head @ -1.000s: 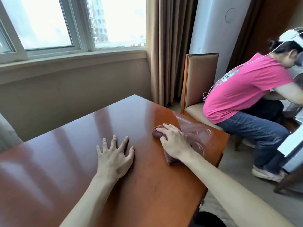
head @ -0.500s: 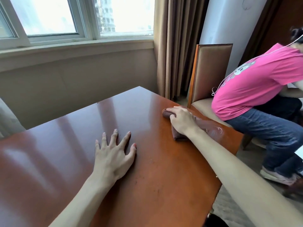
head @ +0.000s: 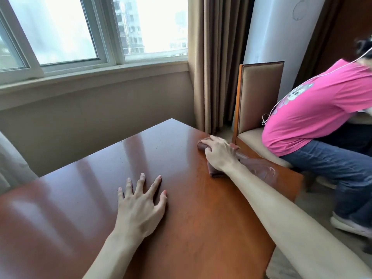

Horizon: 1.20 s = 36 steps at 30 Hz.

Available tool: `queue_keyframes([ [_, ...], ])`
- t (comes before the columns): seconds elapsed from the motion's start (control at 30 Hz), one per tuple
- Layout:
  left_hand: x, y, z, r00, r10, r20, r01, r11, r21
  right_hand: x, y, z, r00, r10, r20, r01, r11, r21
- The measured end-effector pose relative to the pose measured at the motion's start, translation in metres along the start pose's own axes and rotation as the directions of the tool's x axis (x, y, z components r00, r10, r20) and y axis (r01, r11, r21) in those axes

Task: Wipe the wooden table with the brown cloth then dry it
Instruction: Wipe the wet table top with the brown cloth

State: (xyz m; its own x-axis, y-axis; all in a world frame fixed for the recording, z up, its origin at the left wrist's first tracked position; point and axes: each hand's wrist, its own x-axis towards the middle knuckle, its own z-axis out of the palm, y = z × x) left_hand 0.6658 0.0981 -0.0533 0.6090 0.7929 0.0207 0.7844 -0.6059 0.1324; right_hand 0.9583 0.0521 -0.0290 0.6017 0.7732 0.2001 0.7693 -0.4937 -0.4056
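table: glossy reddish-brown wooden table (head: 96, 198), rectangular, fills the lower left and middle of the view; window glare shows as pale streaks on the left part; far corner points toward the curtain
wet patch: shiny smeared streak (head: 263, 168) on the tabletop along the right edge, just behind the right wrist
window: wide white-framed window (head: 100, 31) over a beige sill, buildings outside, washed out
curtain: tan pleated curtain (head: 217, 63) hanging right of the window, down behind the table's far corner
bystander: second person in a pink T-shirt (head: 314, 109) and blue jeans, seated on the chair, bent away to the right, white cable across the back
chair: tan upholstered chair with orange wooden frame (head: 259, 97), just beside the table's right edge, backrest upright
right hand: right hand (head: 220, 154), arm stretched out across the table, palm down on the cloth, fingers bent over its front end and pressing it to the wood; a true grip or just pressing, cannot tell
left hand: left hand (head: 141, 206), flat on the tabletop near the middle, fingers straight and spread wide, holding nothing, well apart from the cloth
cloth: folded brown cloth (head: 202, 146), on the table near the far right edge, mostly hidden under the right hand; ends stick out ahead of the fingertips and below the wrist
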Motion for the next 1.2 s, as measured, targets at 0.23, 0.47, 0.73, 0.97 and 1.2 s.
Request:
queue_keyframes([
  [0.23,0.006,0.005,-0.025,0.992,0.086,0.094,-0.093,0.993,0.074,-0.17,-0.012,-0.026,0.993,-0.103,0.056,0.1,0.994,0.049],
  [0.47,-0.005,0.047,-0.008,0.973,0.233,0.007,-0.232,0.971,-0.058,-0.194,-0.011,-0.04,0.99,-0.129,0.062,0.124,0.989,0.081],
  [0.73,-0.008,0.051,0.015,0.972,0.214,-0.094,-0.225,0.967,-0.12,-0.025,0.015,-0.019,0.999,0.041,-0.035,-0.04,0.999,0.031],
  [0.97,-0.006,0.051,0.015,0.974,0.2,-0.107,-0.212,0.969,-0.124,0.057,0.016,-0.002,0.989,0.122,-0.079,-0.119,0.992,0.048],
  [1.2,-0.005,0.05,0.012,0.977,0.207,-0.056,-0.212,0.971,-0.112,-0.025,0.014,-0.015,1.0,-0.001,-0.016,0.002,0.999,0.04],
])
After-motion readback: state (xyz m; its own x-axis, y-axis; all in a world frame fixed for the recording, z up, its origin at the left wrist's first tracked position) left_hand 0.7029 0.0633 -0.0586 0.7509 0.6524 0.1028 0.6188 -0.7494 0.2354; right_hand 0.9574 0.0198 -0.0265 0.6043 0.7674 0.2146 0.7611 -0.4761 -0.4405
